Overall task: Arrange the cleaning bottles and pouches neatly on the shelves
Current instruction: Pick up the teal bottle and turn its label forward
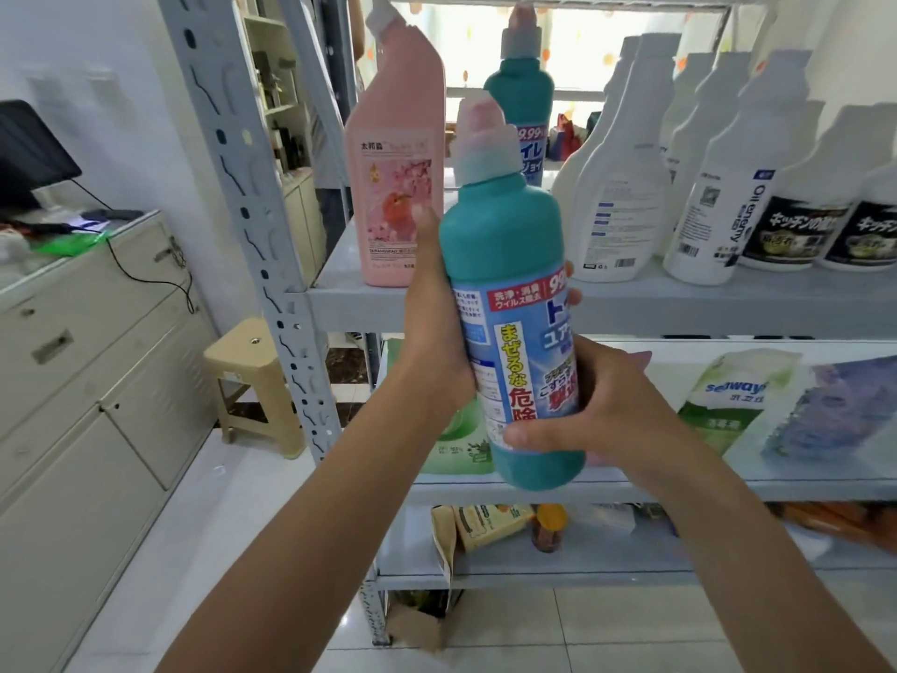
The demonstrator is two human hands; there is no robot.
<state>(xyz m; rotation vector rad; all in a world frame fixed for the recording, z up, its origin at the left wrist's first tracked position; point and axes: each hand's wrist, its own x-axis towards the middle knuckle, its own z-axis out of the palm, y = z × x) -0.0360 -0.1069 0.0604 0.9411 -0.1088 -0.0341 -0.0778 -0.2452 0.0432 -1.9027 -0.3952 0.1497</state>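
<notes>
Teal bottle (509, 293) with a pale cap is held upright in mid-air just before the middle shelf (679, 303), the left hand (437, 342) curled round its body and the right hand (616, 405) gripping its base, fingers (575, 296) wrapped close. On that shelf a pink bottle (395, 187) at left, a second teal bottle (522, 104) farther back and white bottles (626, 187) at right already stand upright, while pouches (733, 395) lie on the lower shelf (631, 488). The job looks well along: this bottle is not yet placed, and the slumped pouches may want straightening.
</notes>
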